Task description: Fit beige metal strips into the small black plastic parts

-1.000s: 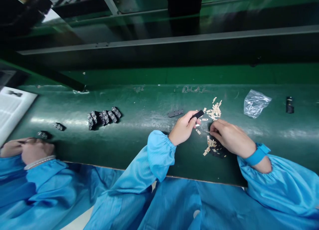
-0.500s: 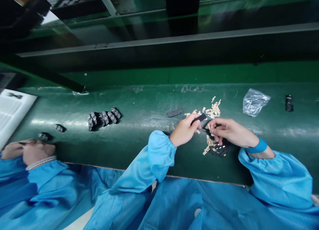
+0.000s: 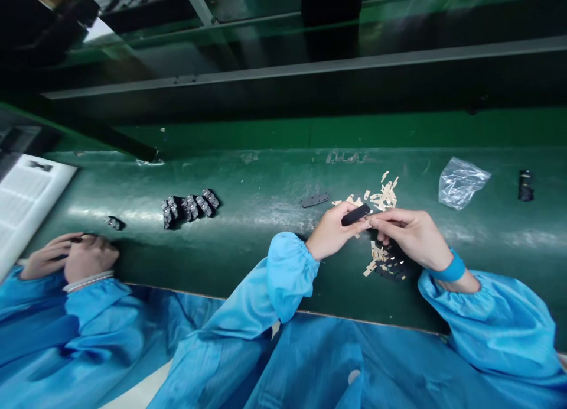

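My left hand [image 3: 331,229] grips a flat black bar-shaped part [image 3: 355,214] between thumb and fingers. At its lower right end the fingertips of my right hand [image 3: 405,229] are pinched together, close to my left thumb. A tiny pale bit seems to show at those fingertips, too small to make out surely. Behind both hands lies a scatter of small cream-coloured flat pieces [image 3: 386,195]. Below my right hand is a second pile of cream pieces [image 3: 375,259], mixed with small black flat pieces [image 3: 392,267]. A dark perforated strip [image 3: 315,200] lies left of the far scatter.
A clear plastic bag [image 3: 462,183] and a black part [image 3: 525,185] lie to the right. Black moulded parts [image 3: 190,208] stand in a row at left, with a single one [image 3: 114,222] nearer a co-worker's hands [image 3: 88,258]. A printed sheet [image 3: 38,190] lies far left.
My right hand has risen from the near pile to meet my left hand at the black part. The co-worker's hands have shifted over a black part beside them. The view has moved slightly.
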{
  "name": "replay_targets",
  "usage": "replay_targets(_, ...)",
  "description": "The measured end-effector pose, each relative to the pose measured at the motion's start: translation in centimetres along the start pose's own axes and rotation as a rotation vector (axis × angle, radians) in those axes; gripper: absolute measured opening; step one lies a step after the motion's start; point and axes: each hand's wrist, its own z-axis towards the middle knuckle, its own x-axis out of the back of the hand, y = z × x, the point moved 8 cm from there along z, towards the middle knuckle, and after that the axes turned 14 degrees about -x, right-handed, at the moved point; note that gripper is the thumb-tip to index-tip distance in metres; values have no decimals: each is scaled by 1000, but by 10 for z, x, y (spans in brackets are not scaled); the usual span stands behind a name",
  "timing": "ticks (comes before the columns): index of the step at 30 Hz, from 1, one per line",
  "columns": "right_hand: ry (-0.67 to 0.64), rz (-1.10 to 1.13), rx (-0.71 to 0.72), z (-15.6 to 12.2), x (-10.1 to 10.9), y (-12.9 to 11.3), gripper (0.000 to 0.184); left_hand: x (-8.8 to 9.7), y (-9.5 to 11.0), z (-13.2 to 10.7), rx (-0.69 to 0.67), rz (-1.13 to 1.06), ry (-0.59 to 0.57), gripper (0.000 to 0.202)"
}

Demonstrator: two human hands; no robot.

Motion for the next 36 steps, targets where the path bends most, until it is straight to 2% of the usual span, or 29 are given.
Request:
replay_targets(5, 114, -3, 7, 2, 25, -1, 32, 6, -5, -3, 11, 83, 42, 27)
replay_targets(8, 123, 123, 10, 6, 38, 0, 28, -5, -4, -7, 5, 149, -110, 24)
replay_targets(10, 83, 212, 18, 8, 38, -1, 28, -17, 0, -12, -13, 192, -261, 29)
replay_targets(12, 34, 247, 9, 9, 31, -1, 32, -24, 4, -15, -36, 234, -338, 36)
replay_targets(14, 0, 246, -8, 10, 22, 0, 36, -21, 8, -13, -49, 240, -287, 34)
replay_targets(18, -26, 242, -14, 9, 6, 2, 38, 3, 14, -5, -85, 187, 49, 22)
replay_targets(21, -33, 215, 19, 6, -5, 0, 34, 13, 14, -4, -118, 192, 187, 20)
replay_targets(26, -45, 166, 57, 0, -17, -4, 29, 11, 16, -2, -191, 286, 175, 14)
replay_targets(31, -12, 150, 73, -1, -13, -4, 30, 9, 17, 0, -249, 213, 117, 14)
replay_targets(36, -17, 137, 77, -1, -12, -4, 30, 11, 17, -1, -294, 227, 152, 14)
